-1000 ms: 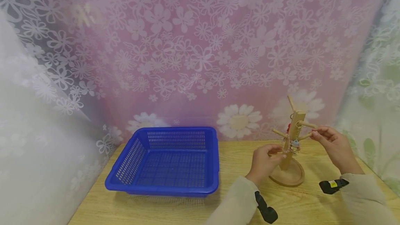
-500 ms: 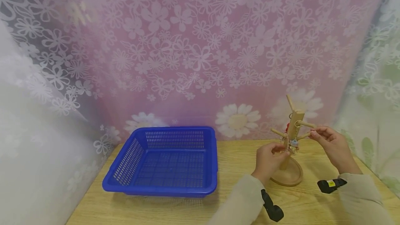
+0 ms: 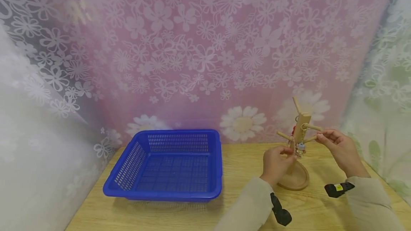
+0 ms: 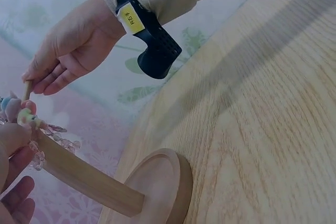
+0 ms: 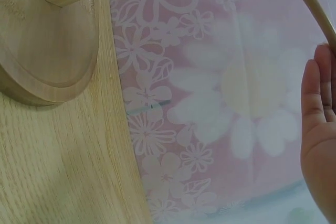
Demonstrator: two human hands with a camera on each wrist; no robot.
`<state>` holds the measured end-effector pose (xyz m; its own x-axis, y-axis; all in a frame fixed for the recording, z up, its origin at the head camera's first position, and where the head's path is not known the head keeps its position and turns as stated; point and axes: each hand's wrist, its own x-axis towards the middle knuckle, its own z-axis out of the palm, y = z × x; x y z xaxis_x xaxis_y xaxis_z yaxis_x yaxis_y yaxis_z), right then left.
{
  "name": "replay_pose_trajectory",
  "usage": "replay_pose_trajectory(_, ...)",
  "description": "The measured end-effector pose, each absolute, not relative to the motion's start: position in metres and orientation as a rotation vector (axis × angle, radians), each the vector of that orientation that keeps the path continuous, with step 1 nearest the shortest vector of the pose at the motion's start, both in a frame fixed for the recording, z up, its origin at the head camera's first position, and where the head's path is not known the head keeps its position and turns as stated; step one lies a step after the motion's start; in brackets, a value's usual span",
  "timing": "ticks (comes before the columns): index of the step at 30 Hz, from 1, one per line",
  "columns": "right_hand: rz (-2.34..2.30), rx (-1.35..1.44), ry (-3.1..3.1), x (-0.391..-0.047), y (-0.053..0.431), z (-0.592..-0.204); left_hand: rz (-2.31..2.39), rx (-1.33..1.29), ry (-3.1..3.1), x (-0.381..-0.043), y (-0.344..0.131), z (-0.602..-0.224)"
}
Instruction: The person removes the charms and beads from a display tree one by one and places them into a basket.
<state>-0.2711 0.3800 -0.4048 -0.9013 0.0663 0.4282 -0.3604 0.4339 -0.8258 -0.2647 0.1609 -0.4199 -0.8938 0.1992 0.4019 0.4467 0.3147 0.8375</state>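
Note:
A wooden peg stand (image 3: 303,122) on a round base (image 4: 157,182) stands at the right of the table. A strand of clear pink beads (image 4: 38,157) hangs on its left side, and my left hand (image 3: 276,164) pinches it between thumb and fingertips. Close by dangles a keychain with a small blue-topped figure (image 3: 300,147), its ring looped on an upper peg. My right hand (image 3: 341,150) pinches the tip of a lower right peg (image 5: 315,6) with thumb and fingers. A red item (image 3: 293,130) hangs behind the post, mostly hidden.
A blue plastic basket (image 3: 216,177) with slotted sides sits on the wooden table (image 3: 239,184), left of the stand. A flower-patterned curtain (image 3: 192,81) hangs behind the table and along both sides.
My left hand has moved slightly right and its fingertips have closed on the bead strand. My right hand stays at the peg. The whole view has shifted a little.

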Motion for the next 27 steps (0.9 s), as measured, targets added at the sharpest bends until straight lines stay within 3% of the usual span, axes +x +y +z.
replay_pose_trajectory(14,1.517,0.267,-2.259,-0.271,0.38,-0.405,-1.448,-0.608,-2.387,-0.27,0.163,-0.417)
replay_pose_trajectory(27,1.493,0.238,-2.277,-0.271,0.379,-0.406,-1.625,-0.608,-2.225,-0.27,0.157,-0.408)
